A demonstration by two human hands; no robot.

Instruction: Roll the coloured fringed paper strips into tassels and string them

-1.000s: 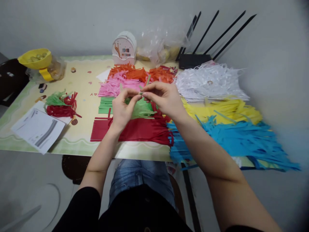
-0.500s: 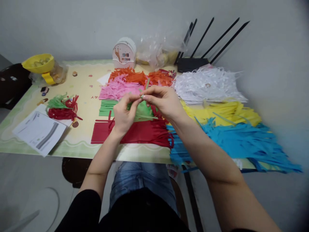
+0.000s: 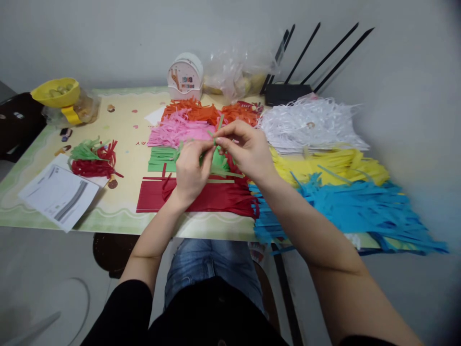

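two bare hands meet towards 11 o'clock from the view's middle: the left hand (image 3: 192, 166) and the right hand (image 3: 248, 151) both have thumb and fingertips pinched closed on a thin, flat, pale-green strip (image 3: 221, 121), raised above a bright-green bundle of cut strips (image 3: 161, 159). a hard tug could tear so narrow a piece, or it could slip from that tiny pinch and get lost among similar green below. dark-red fringed strips (image 3: 225, 197) at 6 o'clock might snag dipping fingers. from the hands, a white, round-topped box (image 3: 185, 79) at 11 o'clock seems to say "dream big", upside down; a white printed sheet (image 3: 50, 182) between 8 and 9 o'clock is illegible.
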